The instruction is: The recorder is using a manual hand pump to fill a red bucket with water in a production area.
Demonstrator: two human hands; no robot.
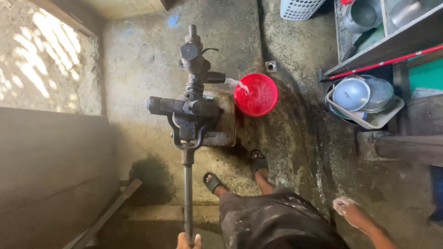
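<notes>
A dark iron hand pump (194,97) stands on a concrete base, seen from above. Its long handle (188,193) runs down toward me, and my left hand (188,240) grips the handle's end at the bottom edge. Water runs from the spout (236,83) into a red bucket (256,95) just right of the pump. My right hand (350,211) hangs free at my side, wet, fingers loosely curled, holding nothing. My feet in dark sandals (258,161) stand on the wet concrete below the pump.
A grey tray of metal bowls (364,99) sits at right under a shelf with pots (364,16) and a red rod (387,61). A light basket (299,8) stands at top. A wooden board (50,152) and plank (106,216) are on the left.
</notes>
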